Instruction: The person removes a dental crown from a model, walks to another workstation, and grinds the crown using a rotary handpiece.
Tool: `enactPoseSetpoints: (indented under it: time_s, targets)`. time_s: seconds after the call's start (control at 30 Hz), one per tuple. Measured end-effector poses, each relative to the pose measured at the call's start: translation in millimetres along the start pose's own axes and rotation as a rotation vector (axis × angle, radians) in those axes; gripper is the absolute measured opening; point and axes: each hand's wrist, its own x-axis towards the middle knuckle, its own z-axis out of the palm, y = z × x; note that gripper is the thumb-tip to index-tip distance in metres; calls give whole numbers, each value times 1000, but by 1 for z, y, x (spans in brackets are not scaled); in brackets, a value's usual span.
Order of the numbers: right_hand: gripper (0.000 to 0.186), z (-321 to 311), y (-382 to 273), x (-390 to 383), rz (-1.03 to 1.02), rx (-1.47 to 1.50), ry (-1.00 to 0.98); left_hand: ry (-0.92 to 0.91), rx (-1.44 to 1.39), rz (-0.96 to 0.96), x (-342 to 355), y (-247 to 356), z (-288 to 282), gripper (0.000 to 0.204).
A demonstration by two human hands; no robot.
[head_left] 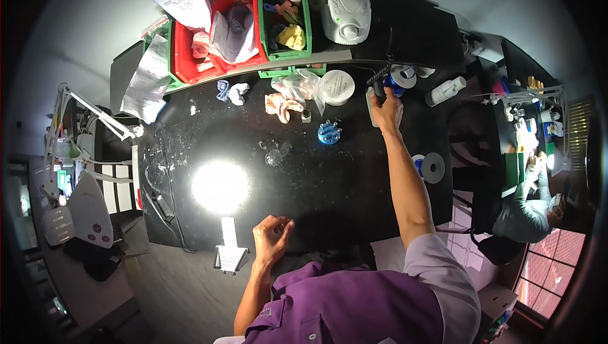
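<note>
My right hand [387, 114] reaches to the far right of the black bench, its fingers closed around a dark handpiece [379, 88] with a coiled cord behind it. Beside these fingers stands a blue-and-white spool [403, 78]. My left hand [272, 237] hovers over the near edge, fingers curled together; whatever they may hold is hidden. A small blue round holder [329, 133] studded with metal bits sits mid-bench. Farther back are a pinkish dental model [282, 107], a little jar [306, 116] and a round white tub [338, 87].
Red bins [184, 59] and a green bin [308, 33] line the back shelf beside a white control box [346, 14]. A glaring lamp [220, 187] stands left of centre. At right are a white bottle [446, 91] and another spool [433, 168]. Someone works at the far right.
</note>
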Motion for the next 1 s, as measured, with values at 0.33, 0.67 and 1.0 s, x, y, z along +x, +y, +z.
enactPoseSetpoints:
  time_s: [0.33, 0.67, 1.0]
  targets:
    - [44, -56, -19, -84, 119, 727, -60, 275, -80, 213, 14, -71, 47, 10]
    - [53, -6, 6, -155, 104, 1343, -208, 273, 72, 479, 0, -100, 58, 15]
    - [50, 1, 13, -141, -252, 1719, -509, 321, 57, 540, -1, -122, 53, 29]
